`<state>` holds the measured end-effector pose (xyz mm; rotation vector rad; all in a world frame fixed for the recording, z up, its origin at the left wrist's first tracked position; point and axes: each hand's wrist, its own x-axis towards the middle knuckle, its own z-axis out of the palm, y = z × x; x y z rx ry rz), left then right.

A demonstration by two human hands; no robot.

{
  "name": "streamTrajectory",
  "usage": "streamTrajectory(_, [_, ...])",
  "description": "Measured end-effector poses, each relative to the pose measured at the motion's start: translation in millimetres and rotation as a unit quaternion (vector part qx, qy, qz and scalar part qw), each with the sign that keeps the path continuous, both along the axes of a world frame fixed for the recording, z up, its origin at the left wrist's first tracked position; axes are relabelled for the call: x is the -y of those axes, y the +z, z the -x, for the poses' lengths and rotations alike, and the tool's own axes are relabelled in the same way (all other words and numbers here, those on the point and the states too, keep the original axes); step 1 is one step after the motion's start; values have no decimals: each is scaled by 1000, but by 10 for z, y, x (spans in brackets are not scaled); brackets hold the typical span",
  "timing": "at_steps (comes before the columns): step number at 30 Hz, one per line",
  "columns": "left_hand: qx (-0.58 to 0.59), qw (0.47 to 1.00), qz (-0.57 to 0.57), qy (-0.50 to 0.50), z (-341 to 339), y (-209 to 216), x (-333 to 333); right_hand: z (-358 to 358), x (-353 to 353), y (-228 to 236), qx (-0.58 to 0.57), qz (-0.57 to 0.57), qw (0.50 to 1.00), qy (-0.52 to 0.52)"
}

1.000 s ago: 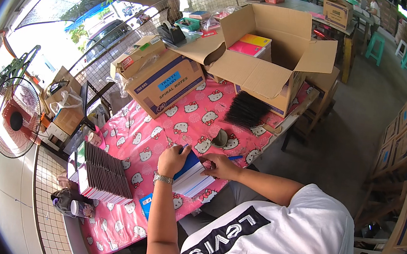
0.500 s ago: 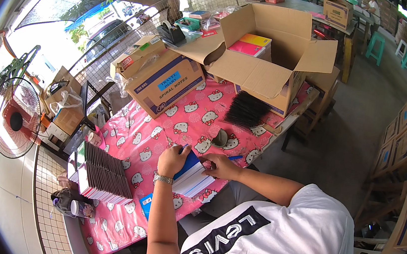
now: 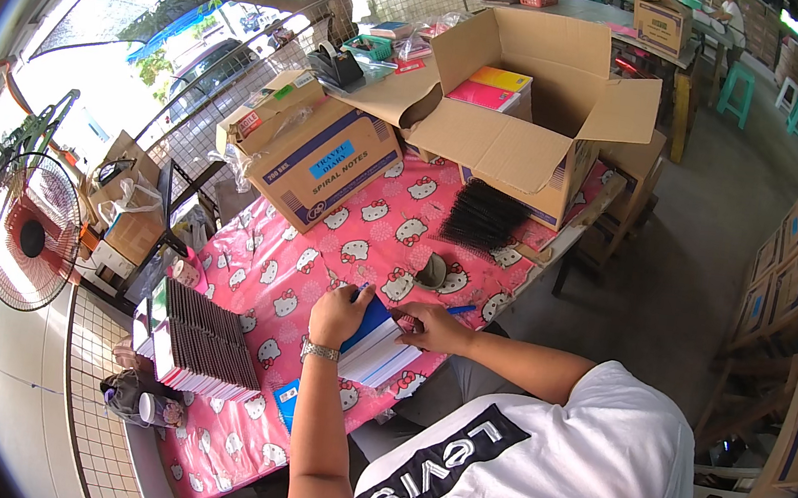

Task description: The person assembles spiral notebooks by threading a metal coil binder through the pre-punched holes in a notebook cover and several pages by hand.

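A blue-covered notebook or small stack of them, with white page edges toward me, lies at the near edge of the pink table. My left hand is closed on its left side, thumb on the blue cover. At the far right corner, my right hand has its fingers curled in a pinch on the page edges; the fingertips are partly hidden. Beside my left forearm lies another blue booklet. A blue pen-like stick rests just beyond my right hand.
Tall stacks of dark-spined notebooks stand at the left. A closed carton and an open carton with pink and yellow notebooks sit at the back. Nearer are a bundle of thin black strands and a small round container.
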<state>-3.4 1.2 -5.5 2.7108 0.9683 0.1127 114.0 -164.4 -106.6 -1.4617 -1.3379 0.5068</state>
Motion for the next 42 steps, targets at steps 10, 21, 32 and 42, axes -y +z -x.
streamTrajectory(10, [-6,1000,5,3,-5,30,11,11,10,16,-6,2,1000,-1])
streamTrajectory(21, [-6,1000,6,7,-10,40,28,14,-49,-141,33,-99,994,-21])
streamTrajectory(32, [-10,1000,2,1,-6,-1,-23,-18,-41,-119,12,-51,999,1])
streamTrajectory(42, [48,999,1,-5,33,60,67,-995,-471,-880,46,68,975,-209])
